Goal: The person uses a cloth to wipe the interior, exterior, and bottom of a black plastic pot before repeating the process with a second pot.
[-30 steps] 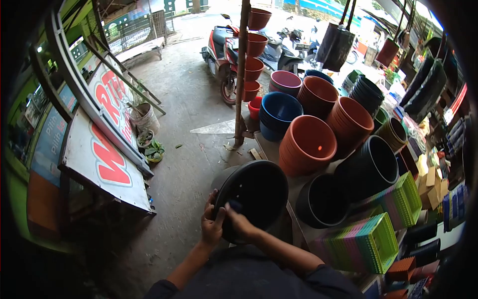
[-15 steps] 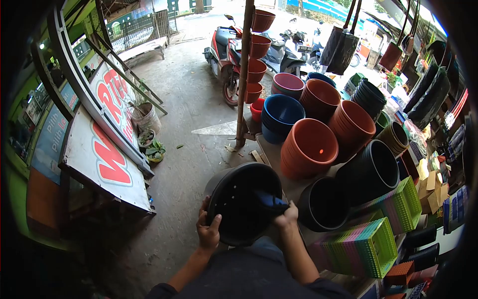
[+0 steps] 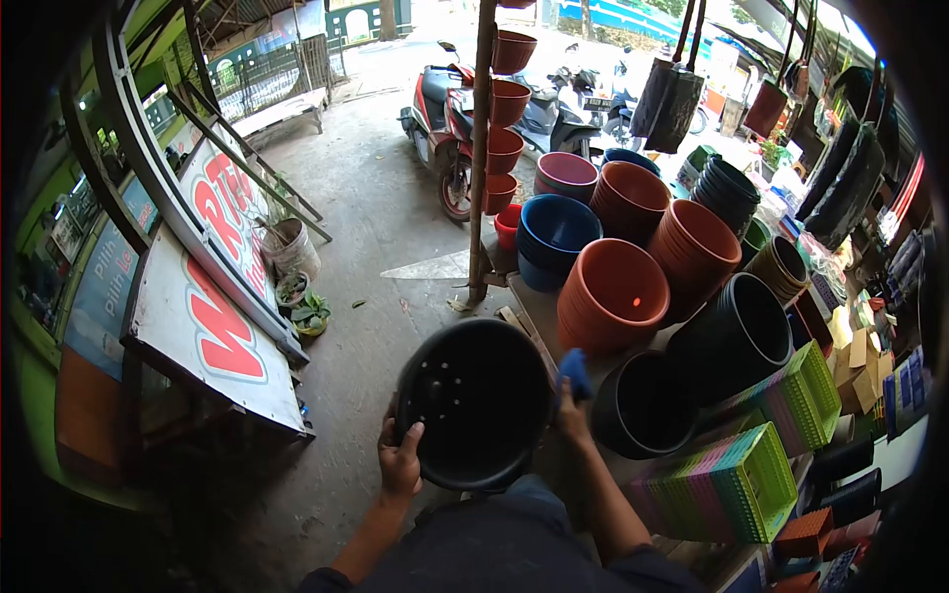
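A round black plastic pot [image 3: 484, 395] is tilted toward me, its inside showing, with several small light holes in the bottom. My left hand [image 3: 401, 457] grips its left rim, thumb over the edge and the other fingers behind the wall. Just off the pot's right side, my right hand [image 3: 570, 415] is closed on a blue cloth [image 3: 574, 373], which sticks up above the fingers. Right of that hand stands another black pot [image 3: 647, 405].
Stacks of terracotta pots [image 3: 613, 296] and blue pots [image 3: 559, 237] stand at the right. Green plastic baskets [image 3: 761, 484] lie nearer me. A pole [image 3: 481, 148] carries hanging pots. A white signboard [image 3: 213, 326] leans at left; a red scooter [image 3: 445, 128] is parked ahead.
My right hand has drawn the blue cloth out of the pot, over to its right side. The pot has turned to face me more, still in my left hand.
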A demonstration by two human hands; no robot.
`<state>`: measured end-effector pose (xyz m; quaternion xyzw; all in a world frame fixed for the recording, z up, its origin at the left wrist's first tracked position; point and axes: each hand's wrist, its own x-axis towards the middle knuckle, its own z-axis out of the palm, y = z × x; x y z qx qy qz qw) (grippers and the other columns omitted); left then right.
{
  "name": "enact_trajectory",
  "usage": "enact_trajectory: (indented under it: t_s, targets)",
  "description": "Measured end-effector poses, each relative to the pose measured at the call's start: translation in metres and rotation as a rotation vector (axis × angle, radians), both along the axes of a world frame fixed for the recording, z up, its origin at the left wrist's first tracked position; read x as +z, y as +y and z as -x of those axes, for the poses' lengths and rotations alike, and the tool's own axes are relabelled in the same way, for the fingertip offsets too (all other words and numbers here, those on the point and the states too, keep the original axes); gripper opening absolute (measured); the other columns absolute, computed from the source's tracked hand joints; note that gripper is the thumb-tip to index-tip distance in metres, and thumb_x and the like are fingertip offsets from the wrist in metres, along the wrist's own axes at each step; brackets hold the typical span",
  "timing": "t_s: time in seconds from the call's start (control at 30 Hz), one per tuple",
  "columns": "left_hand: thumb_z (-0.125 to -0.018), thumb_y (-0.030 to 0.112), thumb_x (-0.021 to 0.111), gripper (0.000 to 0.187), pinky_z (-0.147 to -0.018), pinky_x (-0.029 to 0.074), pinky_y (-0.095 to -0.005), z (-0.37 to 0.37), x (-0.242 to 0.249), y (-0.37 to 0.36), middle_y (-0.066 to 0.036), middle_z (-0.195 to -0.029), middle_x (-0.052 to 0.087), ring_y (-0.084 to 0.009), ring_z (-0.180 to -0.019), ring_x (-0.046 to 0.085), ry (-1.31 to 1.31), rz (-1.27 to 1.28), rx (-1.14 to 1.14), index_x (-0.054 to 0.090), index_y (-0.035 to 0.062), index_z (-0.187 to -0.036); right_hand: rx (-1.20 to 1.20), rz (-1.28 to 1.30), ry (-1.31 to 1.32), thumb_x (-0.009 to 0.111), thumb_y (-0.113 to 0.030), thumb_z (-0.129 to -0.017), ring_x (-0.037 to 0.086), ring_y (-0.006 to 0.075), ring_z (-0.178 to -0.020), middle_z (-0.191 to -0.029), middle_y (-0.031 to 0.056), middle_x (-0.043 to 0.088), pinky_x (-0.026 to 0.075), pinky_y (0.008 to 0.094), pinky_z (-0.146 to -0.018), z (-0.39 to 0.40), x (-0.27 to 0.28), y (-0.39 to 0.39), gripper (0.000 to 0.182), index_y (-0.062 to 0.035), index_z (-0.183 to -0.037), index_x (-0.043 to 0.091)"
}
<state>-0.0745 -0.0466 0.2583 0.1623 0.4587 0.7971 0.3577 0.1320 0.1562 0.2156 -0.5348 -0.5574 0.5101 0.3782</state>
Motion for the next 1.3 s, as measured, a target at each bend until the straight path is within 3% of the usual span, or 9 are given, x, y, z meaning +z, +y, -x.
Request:
enact_trajectory:
  t_s: [0.23,0.4,0.57,0.6,0.77,1.03,1.13,1.23,1.3]
  targets:
    - [-0.085,-0.003,0.062,0.034,-0.108,0.038,-0.0341,-0.001,-0.004,-0.008,-0.009,-0.145,0.042,-0.0196,-0.129,0.045,0.003,-0.024,-0.164,0.059,0.0003,-0.119,0.287,-0.363,-0.458,0.056,-0.041,-0.092,0.043,0.0391,-0.129,-0.141,0.0208,0.045,0.034,0.0427,-0.107,0.081,0.040,0.034,0.065,-0.0102,-0.146,0.036]
    - [-0.092,0.020,0.067,0.037,-0.101,0.045,-0.0332,-0.003,0.014,-0.007,-0.009,-0.132,0.054,-0.0188,-0.116,0.056,-0.159,0.058,-0.206,0.056,-0.0020,-0.120,0.656,-1.017,-0.535,0.073,-0.030,-0.066,0.009,0.0356,-0.148,-0.160,0.0149,0.012,0.006,0.0505,-0.118,0.128,0.063,-0.040,0.105,-0.0174,-0.155,0.016]
    - [-0.094,0.056,0.050,0.054,-0.084,0.055,-0.0336,0.026,-0.025,-0.020,-0.010,-0.107,0.065,-0.0213,-0.093,0.066,-0.660,-0.091,-0.189,0.058,0.0074,-0.116,1.304,-0.813,-0.134,0.065,-0.028,-0.081,0.021,0.0481,-0.141,-0.155,0.0305,0.010,0.025,0.0532,-0.114,0.105,0.050,-0.120,0.095,-0.0060,-0.154,0.009]
    - [-0.091,0.043,0.065,0.051,-0.083,0.055,-0.0305,0.027,-0.001,-0.019,-0.012,-0.112,0.062,-0.0199,-0.095,0.064,-0.617,-0.008,-0.172,0.054,0.0025,-0.121,1.430,-0.445,-0.108,0.064,-0.028,-0.085,0.029,0.0483,-0.138,-0.155,0.0325,0.009,0.028,0.0531,-0.112,0.090,0.068,-0.129,0.092,-0.0044,-0.153,0.007]
    - [-0.073,-0.010,0.055,0.042,-0.078,0.056,-0.0308,0.044,-0.004,-0.018,-0.009,-0.095,0.065,-0.0196,-0.085,0.065,-0.239,0.109,0.062,0.056,0.0052,-0.113,1.464,-0.628,-0.452,0.065,-0.027,-0.082,0.045,0.0354,-0.131,-0.148,0.0204,0.038,0.033,0.0470,-0.110,0.029,0.044,-0.116,0.085,-0.0112,-0.152,0.021]
    - [-0.068,-0.017,0.044,0.053,-0.075,0.056,-0.0319,0.069,-0.008,-0.019,-0.012,-0.100,0.063,-0.0218,-0.085,0.064,-0.355,0.084,-0.131,0.052,0.0038,-0.116,1.041,-1.388,-0.870,0.056,-0.023,-0.083,0.050,0.0171,-0.123,-0.119,-0.0022,0.060,0.027,0.0393,-0.110,-0.037,0.054,-0.023,0.031,-0.0208,-0.114,0.057]
    - [-0.076,-0.003,0.059,0.049,-0.081,0.054,-0.0398,0.064,-0.006,-0.012,-0.016,-0.109,0.062,-0.0264,-0.092,0.065,-0.040,0.173,-0.110,0.050,0.0041,-0.124,1.036,-1.536,-0.880,0.056,-0.023,-0.083,0.049,0.0142,-0.122,-0.111,-0.0033,0.060,0.027,0.0373,-0.108,-0.035,0.067,-0.007,0.024,-0.0224,-0.106,0.057]
    - [-0.079,0.041,0.071,0.052,-0.091,0.047,-0.0481,0.025,0.028,-0.008,-0.018,-0.114,0.061,-0.0310,-0.099,0.064,1.699,0.415,-0.040,0.059,0.0101,-0.119,1.074,-1.596,-0.900,0.056,-0.024,-0.083,0.049,0.0136,-0.120,-0.106,-0.0043,0.059,0.028,0.0367,-0.106,-0.028,0.070,-0.004,0.023,-0.0219,-0.105,0.057]
    - [-0.077,0.052,0.072,0.051,-0.089,0.047,-0.0454,0.005,0.041,-0.009,-0.014,-0.102,0.067,-0.0289,-0.092,0.067,1.700,0.446,-0.602,0.066,0.0141,-0.112,1.148,-1.476,-0.907,0.055,-0.023,-0.084,0.050,0.0134,-0.117,-0.103,-0.0041,0.058,0.030,0.0357,-0.104,-0.022,0.069,-0.003,0.021,-0.0212,-0.105,0.057]
